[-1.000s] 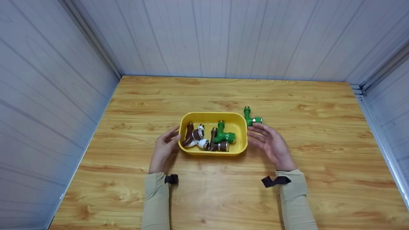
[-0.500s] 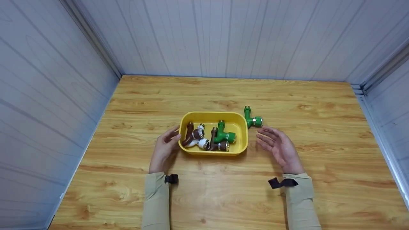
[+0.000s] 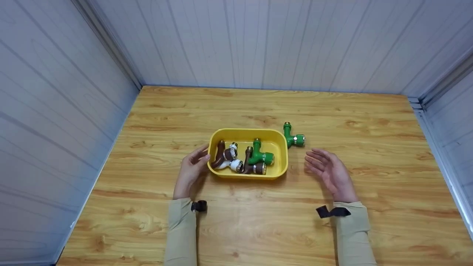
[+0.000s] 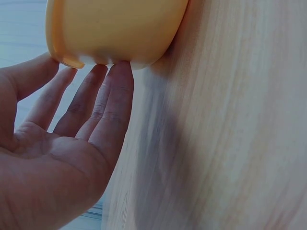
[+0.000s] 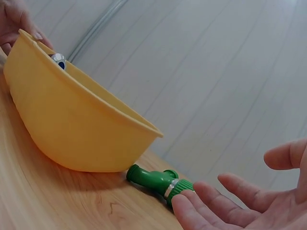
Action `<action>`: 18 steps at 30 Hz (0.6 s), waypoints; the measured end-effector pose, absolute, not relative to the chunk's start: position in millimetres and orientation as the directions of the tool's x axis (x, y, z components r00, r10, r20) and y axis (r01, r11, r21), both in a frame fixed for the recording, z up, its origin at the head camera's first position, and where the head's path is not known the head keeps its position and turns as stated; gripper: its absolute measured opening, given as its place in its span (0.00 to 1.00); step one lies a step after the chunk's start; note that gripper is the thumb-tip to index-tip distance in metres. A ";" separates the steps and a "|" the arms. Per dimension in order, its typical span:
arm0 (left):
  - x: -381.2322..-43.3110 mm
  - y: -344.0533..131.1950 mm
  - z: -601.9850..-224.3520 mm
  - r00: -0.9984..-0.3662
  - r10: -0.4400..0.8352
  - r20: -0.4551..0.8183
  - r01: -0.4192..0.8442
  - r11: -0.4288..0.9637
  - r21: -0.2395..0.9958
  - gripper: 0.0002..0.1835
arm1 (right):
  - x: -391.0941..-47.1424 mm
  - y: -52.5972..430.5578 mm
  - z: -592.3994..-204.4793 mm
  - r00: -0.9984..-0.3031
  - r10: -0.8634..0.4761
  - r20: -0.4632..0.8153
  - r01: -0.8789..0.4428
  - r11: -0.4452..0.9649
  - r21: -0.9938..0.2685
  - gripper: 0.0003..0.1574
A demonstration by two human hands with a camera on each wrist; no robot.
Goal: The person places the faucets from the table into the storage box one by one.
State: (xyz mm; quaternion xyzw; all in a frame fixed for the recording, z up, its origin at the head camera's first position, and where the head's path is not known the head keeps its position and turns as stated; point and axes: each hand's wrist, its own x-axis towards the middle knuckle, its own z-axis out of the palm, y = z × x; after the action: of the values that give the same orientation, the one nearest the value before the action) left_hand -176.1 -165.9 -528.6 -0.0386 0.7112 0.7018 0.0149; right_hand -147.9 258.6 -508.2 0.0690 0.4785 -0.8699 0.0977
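Observation:
In the head view a yellow plastic tub (image 3: 247, 177) sits mid-table. My left hand (image 3: 190, 170) touches its left end, with extended fingertips against the outer wall and the thumb by the rim. Inside lie a green plastic tap (image 3: 261, 157), brown taps (image 3: 254, 169) and white ones (image 3: 235, 166), some overlapping. Another green tap (image 3: 294, 140) rests on the table just outside the tub's right end. My right hand (image 3: 330, 171) is apart from the tub, palm turned inward, fingers relaxed and holding nothing. In the right wrist view its fingers overlap the outside tap's knob (image 5: 178, 188).
A wood-grain table (image 3: 251, 229) carries everything. Pale panel walls stand at the back (image 3: 244, 44), the left (image 3: 48, 122) and the right (image 3: 452, 122). Dark straps (image 3: 199, 206) hang at both sleeve cuffs.
My right hand has drawn away from the tub's right end, moving to the right and slightly toward me. The left hand stays at the tub; the tub and taps keep their places.

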 end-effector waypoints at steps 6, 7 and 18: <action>-175.3 -165.0 -529.7 -0.994 -0.051 -0.099 -0.099 0.000 0.995 0.22 | -147.3 262.5 -510.4 -0.965 -0.100 -0.243 0.258 -0.532 -0.806 0.30; -175.1 -164.8 -529.7 -0.994 -0.053 -0.099 -0.100 0.003 0.995 0.21 | -146.9 262.8 -510.7 -0.963 -0.099 -0.251 0.264 -0.531 -0.805 0.30; -175.7 -164.9 -527.3 -0.994 -0.040 -0.097 -0.098 0.005 0.995 0.22 | -149.0 263.5 -511.3 -0.955 -0.079 -0.286 0.286 -0.503 -0.816 0.29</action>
State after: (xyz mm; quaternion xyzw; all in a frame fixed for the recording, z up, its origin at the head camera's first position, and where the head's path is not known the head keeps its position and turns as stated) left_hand -175.7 -164.9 -527.3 -0.0485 0.7087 0.7035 0.0205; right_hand -149.0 263.5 -511.3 0.1061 0.4873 -0.8603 0.1059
